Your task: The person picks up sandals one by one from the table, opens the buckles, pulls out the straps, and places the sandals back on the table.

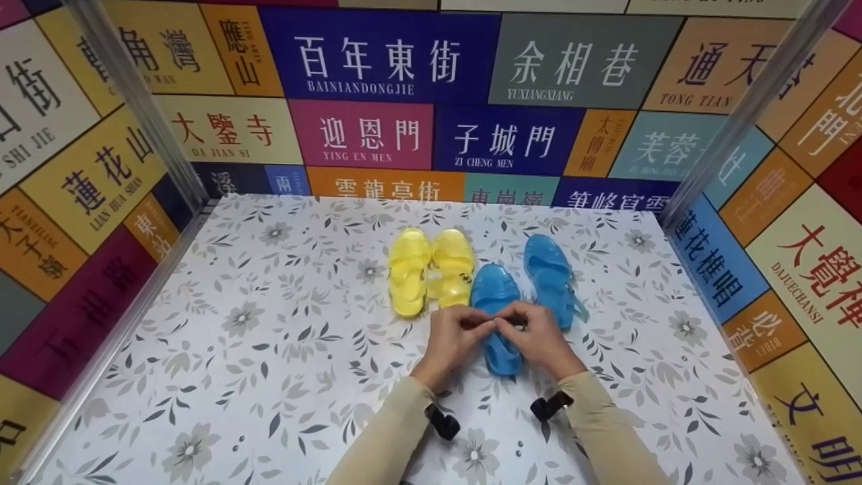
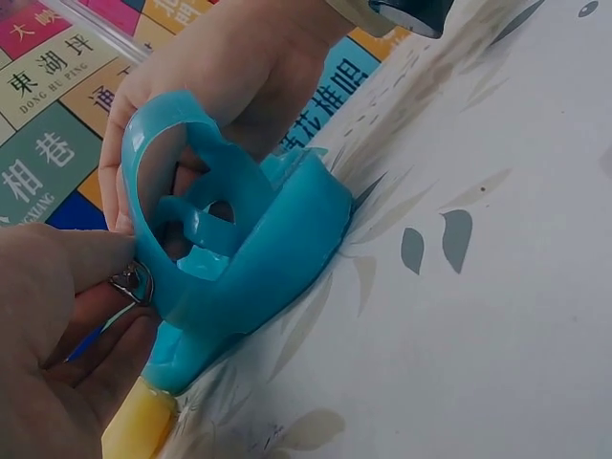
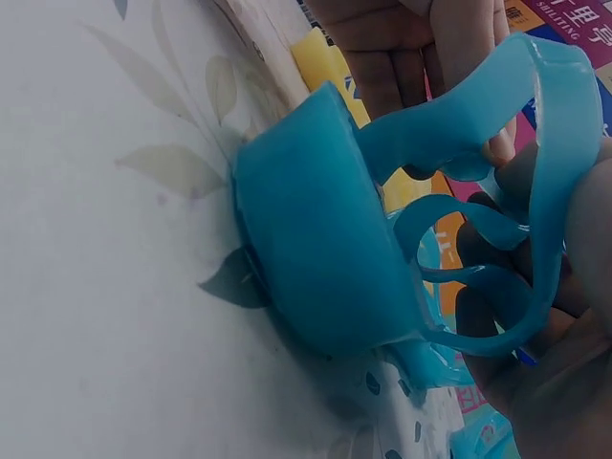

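Observation:
A blue jelly sandal (image 1: 496,286) lies on the table under both hands, its toe pointing away from me. My left hand (image 1: 454,340) pinches the sandal's ankle strap by a small metal buckle (image 2: 141,285), as the left wrist view shows. Opposite it, my right hand (image 1: 539,337) holds the strap between thumb and fingers, with the fingertips of both hands nearly meeting above the sandal. The strap's loop (image 3: 569,105) stands up from the heel. Part of the strap end is hidden behind the fingers.
The other blue sandal (image 1: 549,276) lies to the right, a strap sticking out at its side. A pair of yellow sandals (image 1: 409,269) sits side by side on the left. Printed walls (image 1: 377,54) enclose the flower-patterned tabletop (image 1: 269,377) at the back and sides.

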Tool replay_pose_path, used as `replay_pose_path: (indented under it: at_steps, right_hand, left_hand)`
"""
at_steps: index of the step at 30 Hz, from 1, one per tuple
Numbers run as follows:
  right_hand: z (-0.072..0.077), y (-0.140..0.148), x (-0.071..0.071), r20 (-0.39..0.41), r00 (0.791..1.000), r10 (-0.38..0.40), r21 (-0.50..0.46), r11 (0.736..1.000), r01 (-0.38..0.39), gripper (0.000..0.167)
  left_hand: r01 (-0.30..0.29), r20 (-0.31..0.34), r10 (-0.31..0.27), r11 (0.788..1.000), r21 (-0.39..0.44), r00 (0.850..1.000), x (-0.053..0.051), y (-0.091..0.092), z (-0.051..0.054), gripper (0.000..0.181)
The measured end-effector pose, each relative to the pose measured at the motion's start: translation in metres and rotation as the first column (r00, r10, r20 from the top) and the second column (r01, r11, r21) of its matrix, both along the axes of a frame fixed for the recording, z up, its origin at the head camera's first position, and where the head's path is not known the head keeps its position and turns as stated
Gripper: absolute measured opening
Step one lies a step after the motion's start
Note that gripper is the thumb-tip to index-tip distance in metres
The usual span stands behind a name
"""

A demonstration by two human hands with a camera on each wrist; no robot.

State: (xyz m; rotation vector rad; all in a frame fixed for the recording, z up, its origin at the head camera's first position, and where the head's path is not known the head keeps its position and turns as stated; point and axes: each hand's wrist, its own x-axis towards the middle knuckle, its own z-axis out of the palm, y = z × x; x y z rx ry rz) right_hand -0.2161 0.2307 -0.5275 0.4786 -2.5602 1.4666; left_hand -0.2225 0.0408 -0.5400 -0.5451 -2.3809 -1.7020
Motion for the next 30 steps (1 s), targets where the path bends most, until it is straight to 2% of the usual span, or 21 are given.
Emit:
replay_pose_path:
  at_steps: [4, 9, 14, 18, 22, 25, 30]
  right_hand:
    - [-0.0013, 0.0019, -0.0040, 0.000, 1.000, -0.001, -0.009, 1.000, 0.001, 0.008]
    - [-0.0009, 0.0047, -0.0046, -0.010, 1.000, 0.016, -0.018, 1.000, -0.017, 0.008]
    - [-0.0022, 0.0072, -0.0039, -0.021, 1.000, -0.009, 0.018, 1.000, 0.010, 0.008]
    - [-0.0021, 0.0063, -0.0037, -0.044, 0.999, -0.025, 0.086, 0.996, 0.029, 0.006]
    - [0.0016, 0.0026, -0.0035, -0.087, 0.996, 0.036, 0.179, 0.984, -0.019, 0.007]
    - [0.0037, 0.0011, -0.0031, -0.087, 0.991, 0.098, 0.227, 0.971, -0.076, 0.010]
    - [0.0033, 0.0013, -0.0014, -0.042, 0.990, 0.134, 0.224, 0.967, -0.121, 0.015]
  left_hand:
    - [0.011, 0.029, -0.011, 1.000, 0.003, 1.000, -0.0008, -0.0010, 0.0029, 0.009]
    - [0.015, 0.025, -0.015, 1.000, -0.005, 1.000, -0.0009, -0.0020, 0.0035, 0.011]
    - [0.015, 0.038, -0.014, 1.000, -0.007, 0.999, 0.0003, -0.0029, 0.0027, 0.012]
    - [0.016, 0.041, -0.015, 1.000, -0.008, 0.999, 0.0014, -0.0027, 0.0023, 0.012]
    - [0.020, 0.003, -0.020, 1.000, 0.007, 1.000, 0.0022, -0.0019, 0.0011, 0.011]
    - [0.018, -0.014, -0.018, 0.999, 0.026, 1.000, 0.0032, -0.0019, -0.0004, 0.013]
    - [0.014, 0.009, -0.015, 0.999, 0.045, 1.000, 0.0050, -0.0023, -0.0012, 0.015]
